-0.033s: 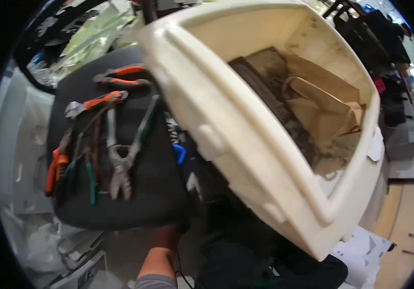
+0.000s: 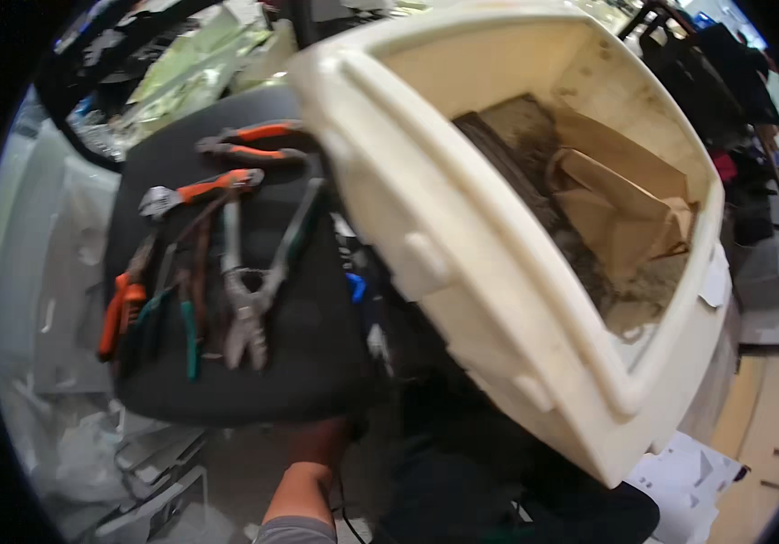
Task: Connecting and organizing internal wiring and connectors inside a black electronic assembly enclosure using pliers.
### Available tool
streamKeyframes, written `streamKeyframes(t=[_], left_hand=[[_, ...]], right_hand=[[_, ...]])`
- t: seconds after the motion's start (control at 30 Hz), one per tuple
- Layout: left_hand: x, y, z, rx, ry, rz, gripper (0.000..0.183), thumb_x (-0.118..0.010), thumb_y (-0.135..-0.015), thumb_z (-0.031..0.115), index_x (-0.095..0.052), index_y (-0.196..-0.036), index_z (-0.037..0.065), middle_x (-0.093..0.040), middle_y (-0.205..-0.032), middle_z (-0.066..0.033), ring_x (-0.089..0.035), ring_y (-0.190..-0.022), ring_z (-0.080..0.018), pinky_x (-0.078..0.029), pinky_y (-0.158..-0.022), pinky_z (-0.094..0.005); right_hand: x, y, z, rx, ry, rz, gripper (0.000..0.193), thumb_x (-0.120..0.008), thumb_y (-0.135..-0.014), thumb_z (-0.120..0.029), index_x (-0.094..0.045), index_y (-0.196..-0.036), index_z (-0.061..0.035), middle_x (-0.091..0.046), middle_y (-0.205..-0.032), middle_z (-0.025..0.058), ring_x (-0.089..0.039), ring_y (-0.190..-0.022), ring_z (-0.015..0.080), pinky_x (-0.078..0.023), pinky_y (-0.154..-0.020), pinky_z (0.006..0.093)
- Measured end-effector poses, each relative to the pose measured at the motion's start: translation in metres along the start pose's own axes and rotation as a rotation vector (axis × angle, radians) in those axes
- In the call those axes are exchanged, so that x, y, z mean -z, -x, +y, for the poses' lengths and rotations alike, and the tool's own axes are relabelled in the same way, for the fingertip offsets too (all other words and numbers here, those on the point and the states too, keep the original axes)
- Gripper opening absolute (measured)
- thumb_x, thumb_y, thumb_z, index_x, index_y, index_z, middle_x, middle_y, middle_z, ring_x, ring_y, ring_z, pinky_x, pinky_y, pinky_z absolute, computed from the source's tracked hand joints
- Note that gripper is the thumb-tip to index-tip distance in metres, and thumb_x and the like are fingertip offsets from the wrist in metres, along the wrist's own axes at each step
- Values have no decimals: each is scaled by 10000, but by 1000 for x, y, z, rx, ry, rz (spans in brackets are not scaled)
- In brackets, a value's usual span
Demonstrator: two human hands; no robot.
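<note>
My left forearm comes up from the lower edge, and my left hand [image 2: 321,442] sits in shadow at the front edge of a black seat [image 2: 317,381]. Its fingers are hidden there, so what it touches does not show. My right hand is out of view. On the seat lie orange-handled pliers [image 2: 253,152], an adjustable wrench [image 2: 201,189] with an orange grip and more orange-handled pliers [image 2: 124,308]. Beside them are green-handled pliers [image 2: 190,331] and a large plier-like tool [image 2: 249,304] with its long handles spread.
A large cream plastic bin [image 2: 489,263] stands tilted at right, overlapping the seat's edge. Inside are crumpled brown paper [image 2: 625,208] and a dark, dirty block [image 2: 507,159]. White printed sheets [image 2: 684,480] lie at lower right; clear plastic wrapping [image 2: 72,453] is at left.
The seat, tools and bin appear slightly further right in the picture. My left forearm stays in nearly the same place, and the tools keep their arrangement.
</note>
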State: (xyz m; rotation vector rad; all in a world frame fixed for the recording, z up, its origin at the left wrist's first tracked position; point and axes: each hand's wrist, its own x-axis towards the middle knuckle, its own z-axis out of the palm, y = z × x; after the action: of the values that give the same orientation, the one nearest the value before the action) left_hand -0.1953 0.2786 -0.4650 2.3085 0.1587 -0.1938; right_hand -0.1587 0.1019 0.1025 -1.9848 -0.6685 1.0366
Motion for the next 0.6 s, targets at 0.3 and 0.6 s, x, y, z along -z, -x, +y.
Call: streamKeyframes(t=[0.3, 0.6], left_hand=[[246, 15, 143, 172, 11, -253, 284, -655, -750, 251, -595, -918, 30, -616, -942, -204, -585, -902, -384, -466, -783, -465], [435, 60, 271, -13, 14, 360, 105, -626, -665, 52, -546, -722, 17, -555, -636, -130, -576, -573, -253, -465, -557, -328]], right_hand=[[-4, 17, -11, 21, 127, -22, 226, -622, -800, -166, -594, -939, 10, -621, -852, 195, -599, -820, 364, -486, -722, 422], [-31, 54, -7, 223, 215, 48, 267, -603, -822, -206, -580, -993, -2, -623, -854, 192, -604, -814, 359, -488, -720, 423]])
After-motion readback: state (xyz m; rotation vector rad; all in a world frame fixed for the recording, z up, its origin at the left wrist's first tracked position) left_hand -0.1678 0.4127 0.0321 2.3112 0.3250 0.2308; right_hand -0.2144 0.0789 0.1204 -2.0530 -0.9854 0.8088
